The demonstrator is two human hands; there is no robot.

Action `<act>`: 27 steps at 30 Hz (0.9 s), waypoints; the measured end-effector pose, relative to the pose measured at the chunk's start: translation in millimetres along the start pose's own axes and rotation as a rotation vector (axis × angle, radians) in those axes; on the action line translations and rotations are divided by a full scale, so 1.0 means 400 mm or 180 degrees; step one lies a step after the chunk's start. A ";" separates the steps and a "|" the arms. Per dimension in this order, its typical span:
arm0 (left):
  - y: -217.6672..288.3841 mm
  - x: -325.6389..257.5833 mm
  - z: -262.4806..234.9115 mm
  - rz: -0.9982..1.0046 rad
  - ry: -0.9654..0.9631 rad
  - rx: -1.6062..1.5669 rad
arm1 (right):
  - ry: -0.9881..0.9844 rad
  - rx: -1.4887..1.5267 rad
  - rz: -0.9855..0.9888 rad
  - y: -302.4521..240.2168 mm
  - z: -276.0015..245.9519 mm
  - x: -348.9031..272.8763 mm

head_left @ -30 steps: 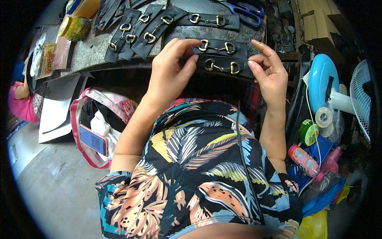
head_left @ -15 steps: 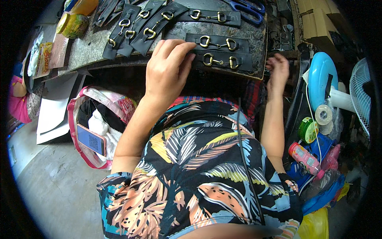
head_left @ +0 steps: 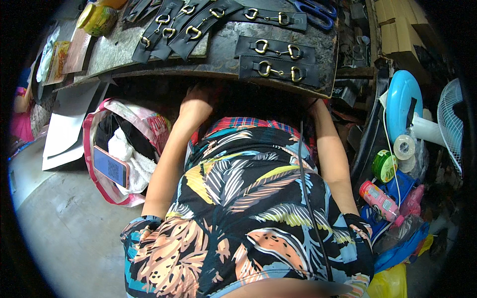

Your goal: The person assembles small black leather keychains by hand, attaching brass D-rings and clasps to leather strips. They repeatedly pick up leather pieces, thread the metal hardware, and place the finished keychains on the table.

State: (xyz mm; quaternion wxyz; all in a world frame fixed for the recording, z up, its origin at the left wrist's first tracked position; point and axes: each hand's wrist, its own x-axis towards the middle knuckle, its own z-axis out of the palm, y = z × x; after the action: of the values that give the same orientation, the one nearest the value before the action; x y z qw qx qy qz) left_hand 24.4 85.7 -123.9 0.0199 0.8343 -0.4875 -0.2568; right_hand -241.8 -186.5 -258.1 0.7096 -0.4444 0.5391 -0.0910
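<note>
My left hand [head_left: 198,103] reaches in under the front edge of the worktable [head_left: 218,64], its fingers lost in shadow. Under the table's right corner goes my right hand [head_left: 317,107], only the wrist end of it showing. What either hand touches there is hidden. Above them on the tabletop lie two black leather straps with brass-coloured horsebit fittings, a front strap [head_left: 248,68] and a rear strap [head_left: 243,46]. Several similar straps lie farther back, among them one slanted strap [head_left: 202,24] and one lying crosswise [head_left: 268,16].
Blue-handled scissors [head_left: 320,20] lie at the back right, and a yellow-lidded jar [head_left: 94,19] at the back left. On my left stands a pink-edged bag [head_left: 88,144] with a phone [head_left: 109,166] on it. A fan [head_left: 449,119] and a pink bottle [head_left: 380,201] are on my right.
Both hands have left the tabletop area and moved down under the table edge. The left hand has come away from the front straps, which stay on the table.
</note>
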 end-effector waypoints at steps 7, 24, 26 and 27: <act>-0.047 0.138 0.208 0.0476 0.0294 -0.1934 | -0.0174 -0.0122 0.0092 -0.014 0.028 -0.030; 0.001 0.087 0.172 0.0685 -0.0407 -0.3417 | 0.0030 -0.0157 -0.0838 0.050 0.030 -0.228; 0.006 0.083 0.176 0.0476 -0.0277 -0.3207 | 0.0097 0.0741 -0.0365 0.055 0.041 -0.271; 0.008 0.084 0.177 0.0459 -0.0261 -0.3179 | -0.0002 0.0625 -0.0665 0.061 0.049 -0.293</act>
State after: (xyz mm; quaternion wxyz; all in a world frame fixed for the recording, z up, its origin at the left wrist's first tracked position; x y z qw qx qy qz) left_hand 3.6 71.7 -198.1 0.4151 0.6763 -0.3619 -0.4892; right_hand -280.9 -90.5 -195.1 0.7365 -0.4265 0.4782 -0.2166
